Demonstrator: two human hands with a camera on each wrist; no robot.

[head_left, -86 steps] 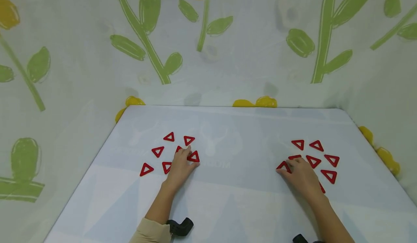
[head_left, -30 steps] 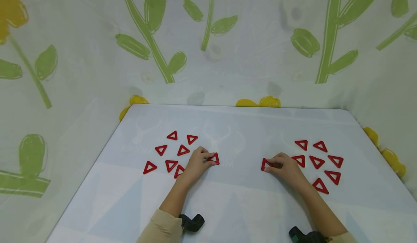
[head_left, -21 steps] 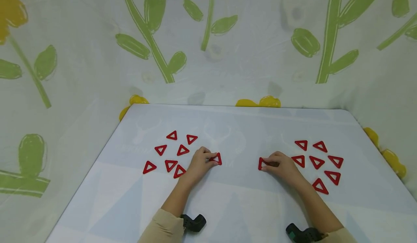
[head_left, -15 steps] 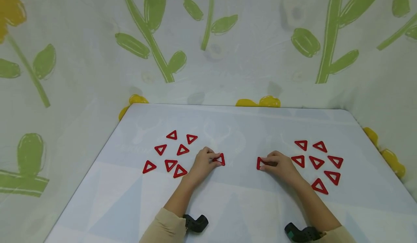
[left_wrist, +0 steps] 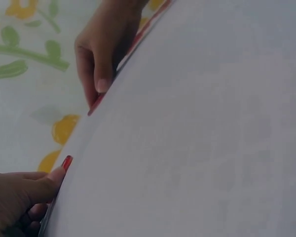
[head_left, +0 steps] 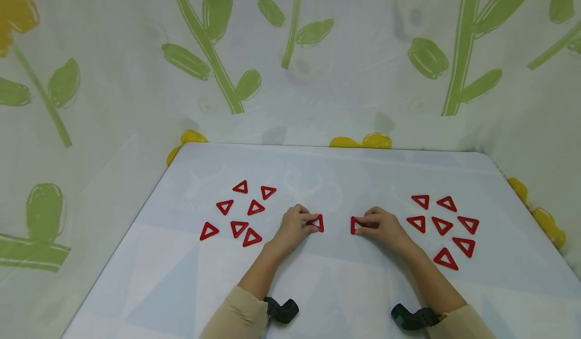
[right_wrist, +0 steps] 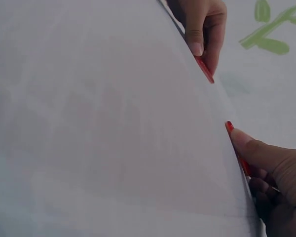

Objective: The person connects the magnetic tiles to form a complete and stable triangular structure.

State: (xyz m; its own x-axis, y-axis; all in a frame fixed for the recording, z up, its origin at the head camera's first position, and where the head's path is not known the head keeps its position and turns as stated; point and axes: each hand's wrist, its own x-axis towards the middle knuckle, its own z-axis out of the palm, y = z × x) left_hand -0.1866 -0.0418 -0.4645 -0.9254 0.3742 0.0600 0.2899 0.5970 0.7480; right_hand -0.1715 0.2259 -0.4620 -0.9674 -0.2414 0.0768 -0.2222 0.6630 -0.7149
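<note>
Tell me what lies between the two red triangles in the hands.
No object: the head view shows only bare pale tabletop between the left triangle, pinched by the left hand, and the right triangle, pinched by the right hand.

This place is looking like a small, closed-in corner, but I am not seeing enough to tell a home from a lab. A pale wall is rising behind the fingers and going round to both sides of them. Yellow flowers and green leaves are showing all over it. A big white table is standing under the fingers.
</note>
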